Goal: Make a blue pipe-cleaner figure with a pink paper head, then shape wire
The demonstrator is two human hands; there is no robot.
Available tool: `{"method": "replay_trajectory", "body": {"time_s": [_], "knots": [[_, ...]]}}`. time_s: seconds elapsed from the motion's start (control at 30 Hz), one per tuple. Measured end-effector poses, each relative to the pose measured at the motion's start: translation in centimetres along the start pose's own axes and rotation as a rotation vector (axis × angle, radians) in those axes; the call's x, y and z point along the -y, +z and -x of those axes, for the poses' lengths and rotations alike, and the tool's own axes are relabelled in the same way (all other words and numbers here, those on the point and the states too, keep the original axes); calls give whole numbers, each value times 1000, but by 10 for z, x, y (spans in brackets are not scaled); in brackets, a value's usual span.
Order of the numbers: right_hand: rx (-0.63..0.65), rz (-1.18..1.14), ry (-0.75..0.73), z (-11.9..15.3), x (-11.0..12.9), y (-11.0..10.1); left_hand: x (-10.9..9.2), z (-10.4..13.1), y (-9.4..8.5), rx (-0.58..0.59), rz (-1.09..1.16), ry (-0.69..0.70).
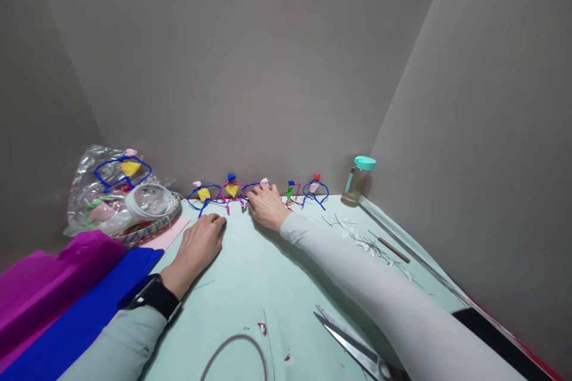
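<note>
Along the wall at the table's back edge stands a row of small figures of wrapped wire with coloured paper heads and bodies. My right hand (pixel 269 206) is closed around a pink-headed figure (pixel 264 181) in the middle of that row and hides most of it. To its left are a purple-limbed figure with a blue head (pixel 232 189) and a blue-limbed one with a yellow body (pixel 204 194). On its right stand a red-limbed figure with a green body (pixel 289 191) and a red-headed blue figure (pixel 315 187). My left hand (pixel 203 241) rests palm-down on the table, its fingers loosely bent and holding nothing visible.
A clear plastic bag (pixel 89 190), a white coil (pixel 149 201) and another figure (pixel 130 168) lie at left, behind magenta paper (pixel 67 268) and blue paper (pixel 89 303). Scissors (pixel 353 345) lie in front; wire scraps (pixel 370 244), a brown stick (pixel 394 250) and a bottle (pixel 357 183) are right.
</note>
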State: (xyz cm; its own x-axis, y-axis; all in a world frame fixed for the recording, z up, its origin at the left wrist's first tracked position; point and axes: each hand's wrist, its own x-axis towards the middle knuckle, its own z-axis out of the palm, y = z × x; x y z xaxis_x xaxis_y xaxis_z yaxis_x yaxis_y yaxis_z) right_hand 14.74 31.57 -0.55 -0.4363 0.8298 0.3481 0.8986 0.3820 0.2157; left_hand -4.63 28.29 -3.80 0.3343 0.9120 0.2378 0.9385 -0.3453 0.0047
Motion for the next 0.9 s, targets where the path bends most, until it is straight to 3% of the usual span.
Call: {"method": "replay_trajectory", "body": {"time_s": [0.13, 0.33, 0.43, 0.7, 0.9], "knots": [[-2, -30, -50, 9, -22, -13, 0, 1, -1, -5, 17, -2], [-5, -22, 116, 12, -67, -27, -2, 1, -13, -42, 44, -53], [35, -1, 157, 10, -79, -27, -5, -2, -19, -69, 43, -84], [84, 68, 61, -3, -63, -23, -18, -18, -21, -103, 56, -57], [74, 95, 23, -12, -54, -11, -27, -52, -32, -156, 72, 0]]}}
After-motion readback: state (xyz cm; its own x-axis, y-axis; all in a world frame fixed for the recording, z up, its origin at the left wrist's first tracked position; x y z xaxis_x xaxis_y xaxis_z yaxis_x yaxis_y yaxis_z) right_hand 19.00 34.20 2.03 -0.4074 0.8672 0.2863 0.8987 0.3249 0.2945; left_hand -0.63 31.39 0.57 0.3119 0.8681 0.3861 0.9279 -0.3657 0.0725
